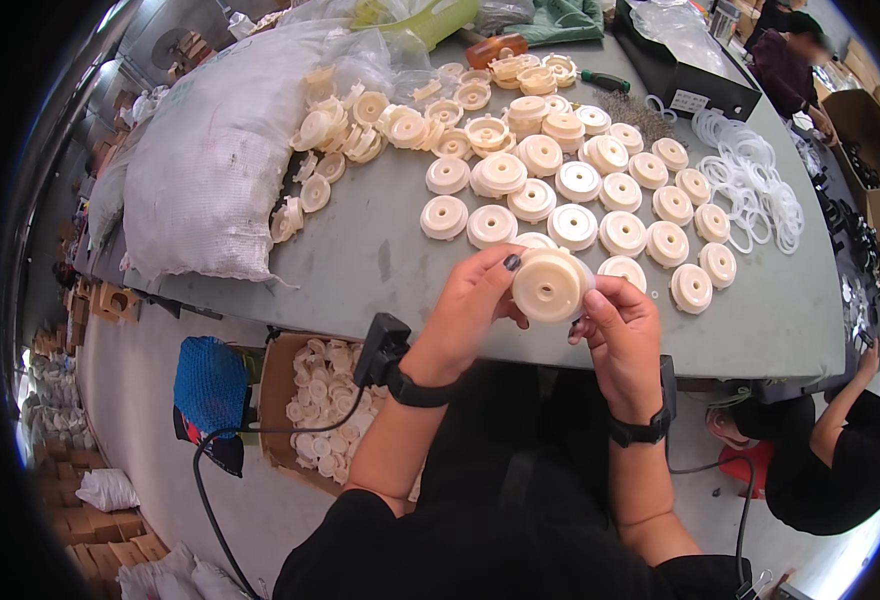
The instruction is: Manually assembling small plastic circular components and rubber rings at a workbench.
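Cream disc [550, 272]: in the head view, it is held up between the two hands, above the near edge of the grey table [390, 250]
Left hand [475, 300]: holding the disc by its left rim, thumb on the edge and fingers curled under; the disc lies just to its right
Right hand [622, 335]: in a narrow pinch at the right rim; the disc lies to its left and slightly far
Nearer hand: neither, as both touch the disc
Disc's axis: round, so no long one; the broad face with the central hole is turned toward the person
Pale edge [588, 272]: a whitish strip by the right fingertips; whether it is a separate ring I cannot tell
Matching discs [574, 226]: in loose rows on the far side of the hands
Translucent rings [786, 222]: piled far and right, well apart from the right hand
Loose cream parts [405, 127]: heaped far and left, beside the white sack [200, 170]
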Demonstrator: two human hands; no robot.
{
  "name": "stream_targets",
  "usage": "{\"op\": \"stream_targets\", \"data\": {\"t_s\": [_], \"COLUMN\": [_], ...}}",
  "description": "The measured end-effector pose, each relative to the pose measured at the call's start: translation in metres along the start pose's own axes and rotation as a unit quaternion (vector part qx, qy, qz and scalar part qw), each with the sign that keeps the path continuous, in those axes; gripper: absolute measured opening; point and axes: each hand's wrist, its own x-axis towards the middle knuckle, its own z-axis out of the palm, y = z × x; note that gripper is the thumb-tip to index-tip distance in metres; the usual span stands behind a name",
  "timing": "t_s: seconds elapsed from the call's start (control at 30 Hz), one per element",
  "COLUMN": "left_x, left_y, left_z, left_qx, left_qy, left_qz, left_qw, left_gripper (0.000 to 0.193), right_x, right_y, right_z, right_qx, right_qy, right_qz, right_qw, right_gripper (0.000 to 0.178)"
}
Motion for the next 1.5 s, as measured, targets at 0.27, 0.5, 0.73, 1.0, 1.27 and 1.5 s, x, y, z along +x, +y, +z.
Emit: {"op": "stream_targets", "data": {"t_s": [0.27, 0.5, 0.73, 1.0, 1.27, 1.5], "left_x": [-0.026, -0.027, -0.034, -0.068, -0.075, -0.068], "left_y": [-0.010, -0.030, -0.036, -0.008, -0.019, -0.029], "left_z": [-0.002, -0.012, -0.018, 0.007, -0.001, 0.002], "left_qx": [-0.043, 0.544, 0.482, 0.188, 0.263, 0.420], "left_qy": [0.199, 0.218, 0.271, 0.146, 0.186, 0.247], "left_qz": [0.066, 0.017, 0.154, 0.012, 0.015, 0.042], "left_qw": [0.977, 0.810, 0.819, 0.971, 0.947, 0.872], "left_gripper": [0.027, 0.022, 0.024, 0.019, 0.021, 0.020], "right_x": [0.009, 0.005, 0.006, -0.006, -0.012, -0.004], "right_y": [0.009, 0.004, 0.009, -0.004, 0.002, 0.016], "right_z": [-0.005, -0.010, -0.003, 0.004, 0.001, -0.004], "right_qx": [-0.045, -0.033, -0.202, -0.250, -0.374, -0.491], "right_qy": [0.077, 0.020, -0.046, -0.073, -0.057, -0.049], "right_qz": [-0.038, -0.017, 0.084, 0.011, 0.055, -0.006], "right_qw": [0.995, 0.999, 0.975, 0.965, 0.924, 0.869], "right_gripper": [0.021, 0.022, 0.019, 0.011, 0.012, 0.014]}}
